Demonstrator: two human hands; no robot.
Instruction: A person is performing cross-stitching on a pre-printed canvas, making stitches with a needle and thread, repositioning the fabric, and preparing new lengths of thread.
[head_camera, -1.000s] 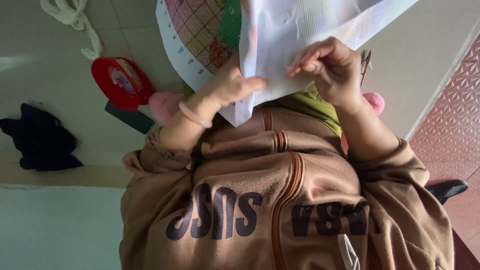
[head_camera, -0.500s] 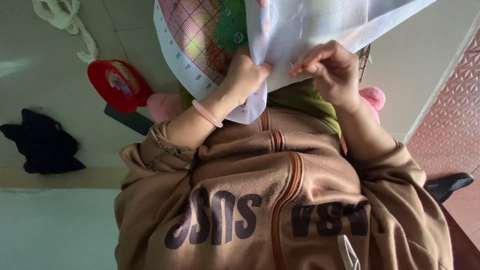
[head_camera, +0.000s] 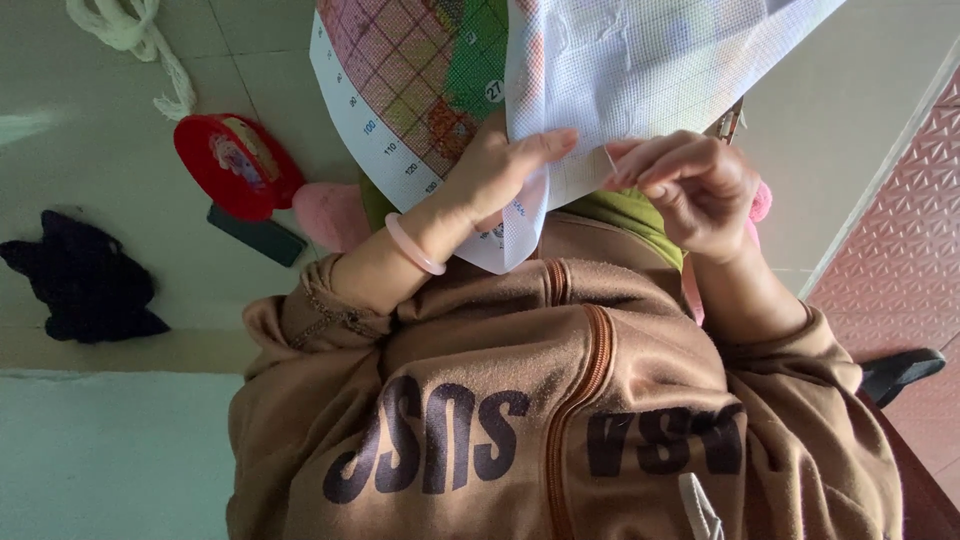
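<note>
Left hand (head_camera: 500, 165) pinching white gridded cross-stitch cloth (head_camera: 650, 70), right hand (head_camera: 690, 185) at three o'clock, fingers closed on its edge, red round tin (head_camera: 235, 165) at nine o'clock

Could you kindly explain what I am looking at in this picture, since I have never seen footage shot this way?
There is no machine here. The picture comes from a camera worn on a person's head, looking down their own brown zipped top to their two bare hands.

The left hand, with a pink bangle on its wrist, grips the lower edge of a white gridded stitching cloth. The right hand pinches at the same edge with its fingertips; whether it holds a needle is too small to tell. Behind the cloth is a coloured squared pattern sheet.

On the pale floor beyond lie a red round tin, a dark flat phone-like slab, a hank of pale cord and a bundle of dark fabric.
</note>
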